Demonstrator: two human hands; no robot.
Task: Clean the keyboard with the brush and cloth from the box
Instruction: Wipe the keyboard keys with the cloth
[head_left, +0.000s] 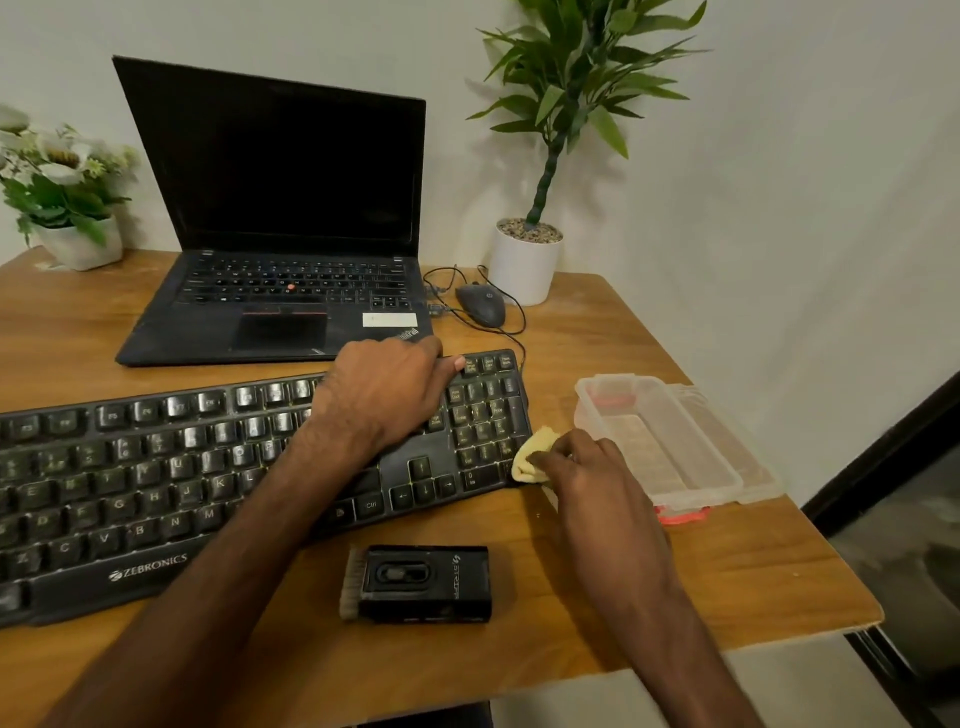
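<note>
- The left hand lies palm down on the right part of the black keyboard, beyond the arrow keys; its fingers bend over the far edge and hold it there, and the thumb stretches towards the number pad
- The right hand has its fingers curled round a bunched yellow cloth and presses it against the keyboard's right end, at the near corner of the number pad
- The keyboard runs slantwise across the desk — most of it stretches away to the left of the left hand, under the left forearm
- The brush, a black block with pale bristles at its left end, lies flat on the desk between the two forearms, nearer the person than both hands and touched by neither
- The clear plastic box sits open just right of the right hand, its lid on the box's far side from the hand
- Beyond the left hand stands an open laptop with a dark screen; a wired mouse and a potted plant are beyond the right hand, and a pot of white flowers is far to the left
</note>
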